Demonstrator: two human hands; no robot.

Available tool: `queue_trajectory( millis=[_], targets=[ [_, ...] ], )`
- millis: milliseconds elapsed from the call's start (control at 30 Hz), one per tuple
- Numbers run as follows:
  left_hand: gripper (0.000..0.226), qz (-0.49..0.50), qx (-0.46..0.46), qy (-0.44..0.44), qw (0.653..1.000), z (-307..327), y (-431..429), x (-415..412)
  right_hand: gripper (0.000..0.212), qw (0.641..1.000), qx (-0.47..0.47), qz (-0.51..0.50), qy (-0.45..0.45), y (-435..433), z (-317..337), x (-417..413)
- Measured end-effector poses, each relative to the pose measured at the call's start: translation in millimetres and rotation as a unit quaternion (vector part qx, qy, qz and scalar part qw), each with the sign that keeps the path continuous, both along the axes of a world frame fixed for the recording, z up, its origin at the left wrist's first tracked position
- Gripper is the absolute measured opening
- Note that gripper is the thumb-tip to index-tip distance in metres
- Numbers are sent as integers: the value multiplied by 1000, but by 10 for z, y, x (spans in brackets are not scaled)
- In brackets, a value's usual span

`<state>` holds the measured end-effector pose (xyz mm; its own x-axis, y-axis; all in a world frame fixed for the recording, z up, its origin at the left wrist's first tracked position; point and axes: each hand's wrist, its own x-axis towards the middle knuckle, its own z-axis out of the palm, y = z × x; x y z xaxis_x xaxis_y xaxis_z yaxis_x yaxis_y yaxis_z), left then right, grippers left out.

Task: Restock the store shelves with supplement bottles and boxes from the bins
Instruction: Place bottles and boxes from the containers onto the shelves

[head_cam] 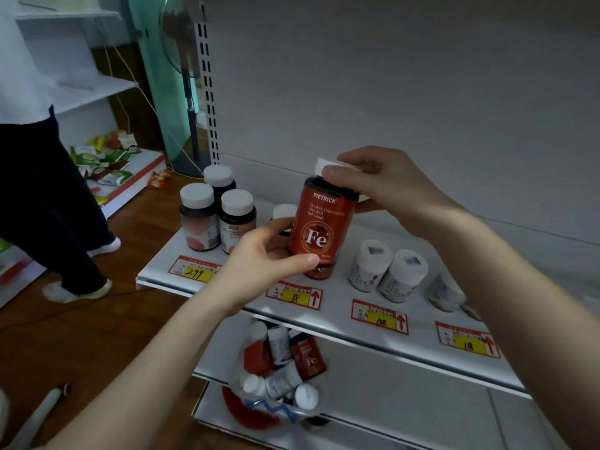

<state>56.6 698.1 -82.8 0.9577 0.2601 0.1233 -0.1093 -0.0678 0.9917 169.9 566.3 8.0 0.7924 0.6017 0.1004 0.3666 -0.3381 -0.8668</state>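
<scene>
While the left hand (pixel 266 254) wraps thumb and fingers round the lower body of the red bottle (pixel 319 222) and the right hand (pixel 383 186) pinches its white cap (pixel 324 165) from above, the bottle hangs upright over the shelf (pixel 341 287) — just above another red bottle (pixel 319 272) standing under the left thumb. Best, I judge, to steer it behind or beside that one, label outward, and seat the base flat before either hand lets go. Room is tight: dark bottles (pixel 237 219) stand near, beyond the left hand, and white bottles (pixel 389 274) near, below the right wrist. The shelf's front lip lies close under the left hand — keep inward. Below that lip, the bin (pixel 246 414) holds more bottles.
</scene>
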Motion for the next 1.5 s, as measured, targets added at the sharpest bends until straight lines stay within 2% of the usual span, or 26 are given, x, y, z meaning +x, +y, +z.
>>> queue_trajectory(
  millis=[100,167,267,400,567,900,1067,1267,1500],
  targets=[
    [55,46,42,0,998,-122,62,-23,39,999,32,-29,11,70,12,16],
    [55,103,134,3,986,-249,86,-97,35,996,62,-53,20,110,8,29],
    [53,163,287,2,944,-458,91,-222,30,993,92,-76,6,189,-13,67],
    [72,155,380,32,911,-684,160,-275,33,986,119,-113,-21,356,-83,154],
    [58,162,476,51,863,-925,207,-302,45,975,140,-148,-94,509,-120,333],
    [50,125,515,61,846,-1258,235,-313,53,986,13,-128,-103,836,-421,729],
    [52,133,523,59,840,-1315,251,-310,61,993,-55,-92,-43,904,-558,767],
    [52,139,535,49,832,-1331,244,-283,54,984,-160,-80,27,1047,-664,799],
    [51,146,532,33,834,-1385,251,-282,65,979,-186,-68,53,1078,-793,827]
  ],
)
